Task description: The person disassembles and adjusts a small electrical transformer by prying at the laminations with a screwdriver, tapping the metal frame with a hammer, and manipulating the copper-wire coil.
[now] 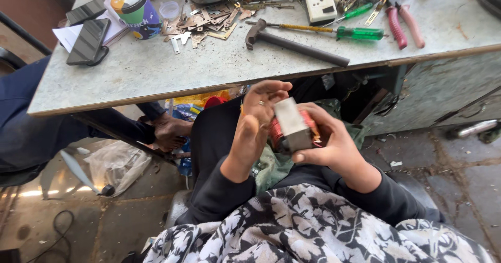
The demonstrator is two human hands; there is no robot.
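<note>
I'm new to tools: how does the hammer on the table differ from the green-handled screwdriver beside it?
The hammer is dark all over, while the screwdriver has a clear green handle. The hammer has a thick handle and a broad clawed head; the screwdriver has a thin shaft. The hammer lies slanted, the screwdriver nearly level. Both lie flat and untouched on the table.

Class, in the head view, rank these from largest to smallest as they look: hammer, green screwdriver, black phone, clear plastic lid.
1. Hammer
2. Green screwdriver, roughly as long but thinner
3. Black phone
4. Clear plastic lid
All lie on the table, at similar distance.
</note>
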